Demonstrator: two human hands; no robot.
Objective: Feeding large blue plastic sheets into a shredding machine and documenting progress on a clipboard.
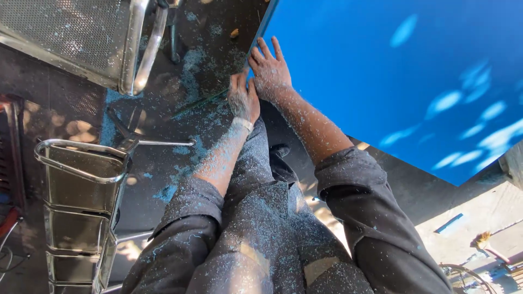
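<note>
I see a blue panel (381, 71) filling the upper right, long edge running diagonally. Right hand (269, 68) flat, fingers spread on its corner; left hand (242, 98) curled at the edge, grip unclear. Dark floor (163, 163) dusted with blue shavings; steel bench seats (81, 179) to the left.

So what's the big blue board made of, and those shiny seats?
The blue board looks like a smooth, stiff sheet, maybe plastic or foam; blue crumbs of it lie scattered on the floor. The seats look like polished metal: silvery, reflective, one with tiny punched holes. Both hands press flat at the board's edge.
</note>
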